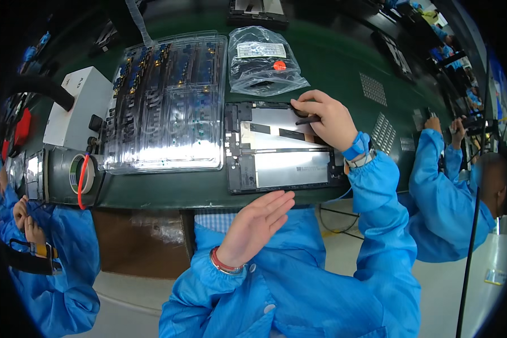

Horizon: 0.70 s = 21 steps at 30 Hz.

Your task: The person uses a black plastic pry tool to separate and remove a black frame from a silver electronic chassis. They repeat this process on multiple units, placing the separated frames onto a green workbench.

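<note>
An opened tablet housing [290,169] lies flat on the green bench, with silver plates, black frame parts and dark strips showing inside. Over its upper right part is my right hand [327,119], fingers bent around a slim black tool [308,120] whose exact kind I cannot make out. The thumb and index finger of that hand reach the housing's far edge. Just in front of the near edge, my left hand [256,225] is open and holds nothing, its fingers stretched out and the palm partly turned up.
Left of the housing stand stacked clear trays [169,107] of small circuit parts. Behind it lies a clear plastic bag [265,59]. A white box [76,107] and a tape roll [80,174] are farther left. Small sheets [384,132] lie right. Co-workers sit on both sides.
</note>
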Each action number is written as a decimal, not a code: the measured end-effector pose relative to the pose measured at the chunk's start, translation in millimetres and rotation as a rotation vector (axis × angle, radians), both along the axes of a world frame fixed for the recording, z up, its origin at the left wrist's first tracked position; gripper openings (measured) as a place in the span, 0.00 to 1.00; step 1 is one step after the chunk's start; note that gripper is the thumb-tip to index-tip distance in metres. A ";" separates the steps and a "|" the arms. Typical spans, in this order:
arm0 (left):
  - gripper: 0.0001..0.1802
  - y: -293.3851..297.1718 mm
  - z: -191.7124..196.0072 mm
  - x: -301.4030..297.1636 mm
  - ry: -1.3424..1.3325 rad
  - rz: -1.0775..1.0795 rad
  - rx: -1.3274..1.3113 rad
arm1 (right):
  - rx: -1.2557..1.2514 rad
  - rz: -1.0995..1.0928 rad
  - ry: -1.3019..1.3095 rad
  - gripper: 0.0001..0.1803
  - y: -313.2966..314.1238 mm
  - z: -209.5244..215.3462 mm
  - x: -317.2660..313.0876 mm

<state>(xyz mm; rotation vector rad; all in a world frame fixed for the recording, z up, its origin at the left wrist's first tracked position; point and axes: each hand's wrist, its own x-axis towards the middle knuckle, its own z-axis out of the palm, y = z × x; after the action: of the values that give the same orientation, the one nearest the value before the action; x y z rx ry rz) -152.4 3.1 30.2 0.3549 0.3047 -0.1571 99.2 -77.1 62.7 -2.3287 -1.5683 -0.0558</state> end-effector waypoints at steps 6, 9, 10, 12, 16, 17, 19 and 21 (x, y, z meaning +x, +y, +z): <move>0.30 -6.4 -6.5 -3.2 -0.023 0.085 -0.057 | 0.034 0.006 0.082 0.24 -5.0 1.6 -5.2; 0.28 -7.1 12.5 -9.9 -0.038 -0.033 0.190 | 0.094 -0.004 0.206 0.27 -9.3 3.9 -3.2; 0.26 -3.1 20.6 -10.5 -0.153 -0.135 0.426 | 0.107 -0.014 0.259 0.28 -10.1 4.3 -3.3; 0.22 12.1 44.4 -6.9 -0.376 -0.346 0.888 | 0.183 0.025 0.290 0.25 -7.9 6.0 3.6; 0.08 38.8 66.6 57.6 -0.352 0.331 2.293 | 0.343 -0.088 0.279 0.12 2.9 8.3 19.6; 0.07 52.0 62.5 82.7 -0.448 0.314 2.388 | 0.385 -0.106 0.282 0.09 6.4 9.6 21.8; 0.08 64.8 42.9 117.3 -0.489 0.277 2.509 | 0.329 -0.014 0.284 0.09 11.7 11.8 22.9; 0.09 62.4 24.6 131.9 -0.485 0.310 2.536 | 0.309 0.036 0.303 0.09 13.8 4.2 26.9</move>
<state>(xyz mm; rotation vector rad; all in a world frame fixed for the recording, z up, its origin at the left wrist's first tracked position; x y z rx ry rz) -20.5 65.4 54.8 2.7741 -0.1185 0.7668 126.1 -63.3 66.9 -1.9650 -1.3455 0.0572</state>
